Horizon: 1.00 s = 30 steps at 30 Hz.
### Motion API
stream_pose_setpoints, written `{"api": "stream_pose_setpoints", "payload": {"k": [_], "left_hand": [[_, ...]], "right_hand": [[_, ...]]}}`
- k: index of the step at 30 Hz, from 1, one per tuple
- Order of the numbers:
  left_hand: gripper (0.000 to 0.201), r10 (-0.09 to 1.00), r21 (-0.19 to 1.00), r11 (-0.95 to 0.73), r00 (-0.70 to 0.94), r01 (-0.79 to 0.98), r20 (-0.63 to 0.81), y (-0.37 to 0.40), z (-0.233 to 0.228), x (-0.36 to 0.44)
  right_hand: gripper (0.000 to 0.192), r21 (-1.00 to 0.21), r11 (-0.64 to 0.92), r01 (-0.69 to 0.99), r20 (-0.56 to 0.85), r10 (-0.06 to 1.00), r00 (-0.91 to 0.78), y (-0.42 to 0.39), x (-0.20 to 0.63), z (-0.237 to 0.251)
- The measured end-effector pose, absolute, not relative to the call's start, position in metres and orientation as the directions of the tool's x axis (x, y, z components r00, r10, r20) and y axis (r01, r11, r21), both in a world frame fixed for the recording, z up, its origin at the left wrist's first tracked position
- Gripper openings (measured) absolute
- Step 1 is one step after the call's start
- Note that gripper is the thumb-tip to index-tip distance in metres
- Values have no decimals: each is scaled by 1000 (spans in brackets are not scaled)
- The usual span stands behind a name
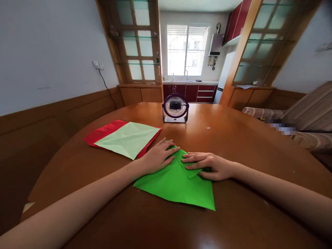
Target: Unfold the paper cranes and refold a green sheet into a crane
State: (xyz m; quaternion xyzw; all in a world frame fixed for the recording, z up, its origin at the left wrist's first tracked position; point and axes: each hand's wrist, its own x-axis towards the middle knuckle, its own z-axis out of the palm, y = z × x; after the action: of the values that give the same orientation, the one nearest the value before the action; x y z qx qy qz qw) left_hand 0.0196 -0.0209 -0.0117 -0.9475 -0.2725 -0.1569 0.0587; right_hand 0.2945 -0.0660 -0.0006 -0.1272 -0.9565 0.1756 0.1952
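A bright green sheet of paper (176, 188) lies on the table in front of me, with a folded flap (193, 173) near its right upper side. My left hand (159, 155) rests flat on the paper's upper left part, fingers stretched and somewhat apart. Over the flap lies my right hand (204, 164), its fingers extended to the left and its thumb lower, near the flap's edge. Both hands touch the paper. The paper's far corner is partly covered by my left fingers.
On the brown wooden table (111, 224), a pale green sheet (127, 138) lies on a red sheet (109, 131) to the left. A small purple fan (175, 105) stands at the far side. A striped armchair (308, 110) is at the right.
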Motion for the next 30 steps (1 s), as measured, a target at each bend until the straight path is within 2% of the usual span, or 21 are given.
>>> {"api": "stream_pose_setpoints", "payload": {"k": [8, 16, 25, 30], "left_hand": [[43, 519, 28, -845, 807, 534, 282, -21, -13, 19], [39, 511, -27, -837, 799, 546, 317, -22, -13, 20], [39, 511, -36, -836, 801, 547, 312, -22, -13, 19], [40, 524, -11, -834, 799, 551, 293, -22, -12, 19]], "right_hand": [[55, -349, 920, 181, 318, 298, -900, -68, 293, 0], [52, -315, 931, 185, 302, 283, -911, -70, 292, 3], [47, -196, 962, 190, 295, 243, -924, -73, 290, 7], [46, -176, 966, 190, 266, 232, -936, -73, 289, 7]]}}
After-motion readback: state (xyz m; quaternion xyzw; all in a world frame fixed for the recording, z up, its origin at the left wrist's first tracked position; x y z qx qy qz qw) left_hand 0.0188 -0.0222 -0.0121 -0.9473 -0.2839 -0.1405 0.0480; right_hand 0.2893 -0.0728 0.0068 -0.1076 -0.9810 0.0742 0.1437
